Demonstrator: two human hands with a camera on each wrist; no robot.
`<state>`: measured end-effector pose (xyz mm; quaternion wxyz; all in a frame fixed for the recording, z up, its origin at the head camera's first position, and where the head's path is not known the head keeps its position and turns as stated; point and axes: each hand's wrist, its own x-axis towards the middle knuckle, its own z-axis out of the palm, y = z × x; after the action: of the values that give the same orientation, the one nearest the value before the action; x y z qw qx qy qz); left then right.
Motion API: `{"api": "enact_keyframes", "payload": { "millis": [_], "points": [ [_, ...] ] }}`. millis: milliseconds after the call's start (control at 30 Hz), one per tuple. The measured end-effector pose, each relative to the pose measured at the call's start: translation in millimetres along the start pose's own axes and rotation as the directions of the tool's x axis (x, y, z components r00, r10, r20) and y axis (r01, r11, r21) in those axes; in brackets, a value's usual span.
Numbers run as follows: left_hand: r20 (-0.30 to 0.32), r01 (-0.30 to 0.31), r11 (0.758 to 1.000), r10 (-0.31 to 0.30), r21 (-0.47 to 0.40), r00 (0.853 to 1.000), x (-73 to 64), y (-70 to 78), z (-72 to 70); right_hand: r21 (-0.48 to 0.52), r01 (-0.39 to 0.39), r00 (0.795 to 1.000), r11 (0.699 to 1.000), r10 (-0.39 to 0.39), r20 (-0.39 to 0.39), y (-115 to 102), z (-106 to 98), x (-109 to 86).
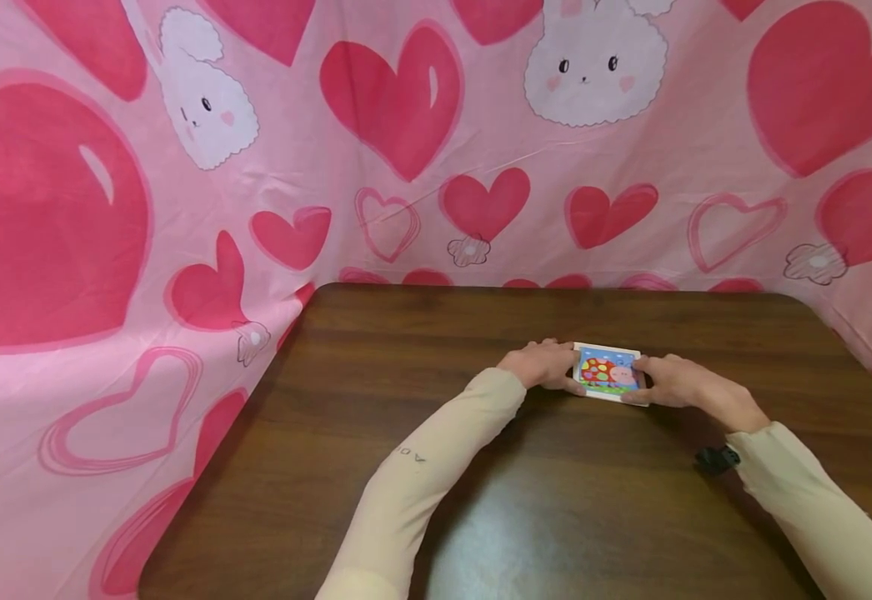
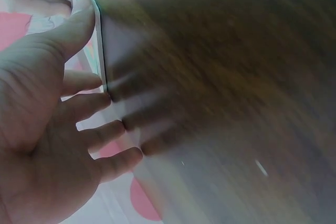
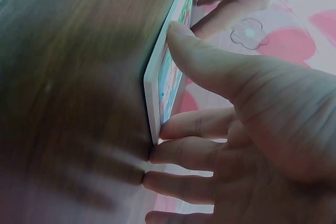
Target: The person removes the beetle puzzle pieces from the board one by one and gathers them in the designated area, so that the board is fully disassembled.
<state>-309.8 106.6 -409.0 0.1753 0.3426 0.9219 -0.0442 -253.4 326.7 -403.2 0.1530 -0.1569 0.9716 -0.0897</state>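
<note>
A small flat picture board point(image 1: 607, 372) with a white edge lies on the table, showing a red, spotted ladybug on blue and green. My left hand point(image 1: 544, 365) holds its left end, the thumb at the near corner and the fingers at the far side. At the right end, my right hand point(image 1: 679, 383) grips it between thumb and forefinger. In the right wrist view the board's pale side point(image 3: 150, 90) shows its thickness, and the thumb point(image 3: 184, 40) rests on the near edge. Several fingertips of both hands touch the tabletop beside the board.
The brown wood-grain table point(image 1: 376, 375) has rounded corners. A pink cloth point(image 1: 286, 167) with hearts and rabbit faces hangs behind it and along the left and right sides. A black strap piece point(image 1: 717, 459) sits at the right wrist.
</note>
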Motion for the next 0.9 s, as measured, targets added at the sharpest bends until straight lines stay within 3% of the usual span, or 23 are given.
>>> {"api": "enact_keyframes", "payload": {
  "millis": [900],
  "points": [
    [-0.031,0.012,1.000,-0.012,0.000,0.999,-20.3,-33.0,9.7,0.009,0.053,0.998,0.999,-0.053,0.018,-34.0,-0.1,21.0]
  ]
}}
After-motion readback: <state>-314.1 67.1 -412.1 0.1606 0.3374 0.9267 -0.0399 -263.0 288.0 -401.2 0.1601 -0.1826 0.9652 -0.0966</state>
